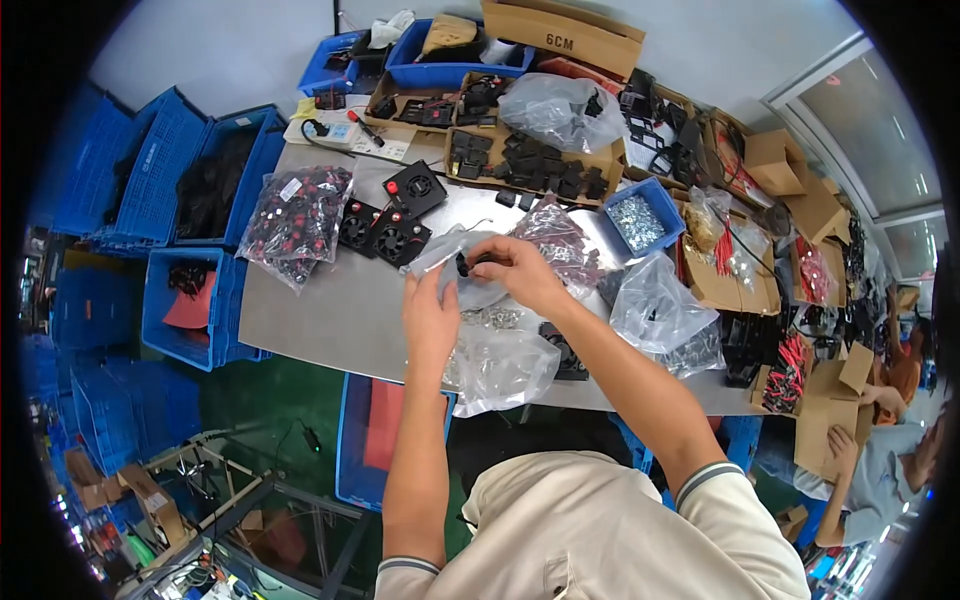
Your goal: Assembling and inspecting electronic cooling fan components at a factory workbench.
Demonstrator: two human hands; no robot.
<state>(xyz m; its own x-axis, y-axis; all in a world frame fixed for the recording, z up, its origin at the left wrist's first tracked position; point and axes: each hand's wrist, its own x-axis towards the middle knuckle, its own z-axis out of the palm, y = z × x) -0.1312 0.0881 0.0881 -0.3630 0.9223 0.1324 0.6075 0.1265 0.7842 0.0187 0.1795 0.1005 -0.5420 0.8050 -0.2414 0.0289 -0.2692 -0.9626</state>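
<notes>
Over the middle of the workbench, my left hand (432, 312) grips the edge of a clear plastic bag (450, 247). Just right of it, my right hand (522, 272) pinches a small black part (465, 265) at the bag's mouth; its exact kind is too small to tell. Beyond my left hand lie black square fan units (397, 238) with red knobs. Another clear bag (505, 370) lies at the near edge, with small metal pieces (492, 318) beside it. A further black fan (565, 352) is partly covered by my right forearm.
A bag of black and red parts (297, 218) lies left. Toward the right sit a blue bin of screws (637, 222) and a clear bag (655, 310). A cardboard tray of black parts (530, 163) stands behind. Blue crates (185, 315) flank the bench; another person (885, 470) handles cardboard at right.
</notes>
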